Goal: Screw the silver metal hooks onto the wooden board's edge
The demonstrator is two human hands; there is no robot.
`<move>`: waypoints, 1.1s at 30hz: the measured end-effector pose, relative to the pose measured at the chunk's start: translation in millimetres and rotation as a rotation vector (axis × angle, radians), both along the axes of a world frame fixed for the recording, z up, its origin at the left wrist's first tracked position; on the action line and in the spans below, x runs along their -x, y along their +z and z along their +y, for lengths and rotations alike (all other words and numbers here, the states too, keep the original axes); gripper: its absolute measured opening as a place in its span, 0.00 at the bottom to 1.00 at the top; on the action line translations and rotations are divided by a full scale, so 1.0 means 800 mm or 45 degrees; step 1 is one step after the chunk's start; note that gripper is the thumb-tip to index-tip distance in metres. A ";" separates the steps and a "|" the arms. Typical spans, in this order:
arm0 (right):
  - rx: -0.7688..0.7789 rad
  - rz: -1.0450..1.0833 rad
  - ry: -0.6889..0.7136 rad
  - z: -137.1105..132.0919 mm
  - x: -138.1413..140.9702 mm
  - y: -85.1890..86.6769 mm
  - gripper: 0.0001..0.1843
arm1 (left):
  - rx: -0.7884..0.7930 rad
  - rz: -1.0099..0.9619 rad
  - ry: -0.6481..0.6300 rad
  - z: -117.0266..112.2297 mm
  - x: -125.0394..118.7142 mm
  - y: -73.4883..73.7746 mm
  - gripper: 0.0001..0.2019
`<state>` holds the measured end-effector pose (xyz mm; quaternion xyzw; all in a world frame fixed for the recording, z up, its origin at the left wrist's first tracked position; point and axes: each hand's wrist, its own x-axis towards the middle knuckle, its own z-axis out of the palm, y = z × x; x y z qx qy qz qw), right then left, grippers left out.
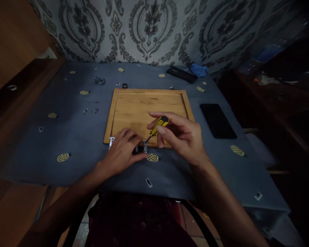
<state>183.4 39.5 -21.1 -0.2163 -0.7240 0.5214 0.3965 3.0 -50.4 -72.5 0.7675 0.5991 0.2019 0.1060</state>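
My right hand (181,135) grips a small screwdriver (157,128) with a yellow and black handle. Its shaft slants down to the left, and the tip meets the silver end of a black and silver metal fitting (145,145). This fitting lies along the near edge of a framed wooden panel (149,103). My left hand (123,147) is closed over the fitting, thumb on the near side, and covers much of its middle. Another silver end of it shows left of the fingers. Small dark holes dot the panel's near edge, right of the fitting.
Several loose screws (94,110) lie left of the panel. Farther back are a coiled cable (99,80) and a small black square piece (125,85). A black case (182,74) and a blue cloth (198,70) lie at the back right. To the right rests a black phone (218,120).
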 end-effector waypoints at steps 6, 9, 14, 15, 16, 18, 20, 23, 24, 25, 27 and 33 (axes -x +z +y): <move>-0.009 0.081 -0.146 -0.004 0.006 -0.007 0.17 | -0.012 0.018 -0.012 0.000 0.001 -0.002 0.21; 0.038 0.102 -0.140 -0.002 0.006 -0.007 0.19 | -0.009 0.016 -0.005 0.000 0.001 -0.002 0.20; 0.021 0.001 -0.006 0.001 0.002 -0.001 0.17 | -0.012 0.004 -0.001 0.001 0.001 -0.001 0.19; 0.009 0.006 0.020 0.002 0.002 -0.001 0.17 | -0.012 0.000 -0.004 0.001 0.002 -0.001 0.20; 0.005 0.020 0.030 0.002 0.002 -0.001 0.16 | -0.011 -0.006 -0.007 0.001 0.002 -0.002 0.20; 0.022 0.059 0.013 0.003 0.003 -0.003 0.15 | -0.005 -0.012 -0.014 0.001 0.003 -0.003 0.20; 0.072 0.091 -0.023 0.003 0.006 -0.006 0.17 | -0.001 -0.013 -0.015 0.001 0.003 -0.004 0.21; 0.163 0.137 -0.018 0.003 0.008 -0.008 0.22 | -0.011 -0.011 -0.021 0.001 0.004 -0.004 0.21; 0.179 0.147 0.000 0.003 0.008 -0.008 0.22 | -0.017 -0.010 -0.023 0.002 0.004 -0.004 0.22; 0.182 0.147 0.019 0.004 0.008 -0.008 0.21 | -0.021 -0.009 -0.025 0.002 0.004 -0.004 0.22; 0.159 0.123 0.053 0.005 0.007 -0.007 0.18 | -0.020 -0.001 -0.026 0.003 0.004 -0.002 0.22; 0.145 0.174 0.086 0.013 0.007 -0.010 0.15 | -0.017 0.003 -0.028 0.004 0.004 0.001 0.19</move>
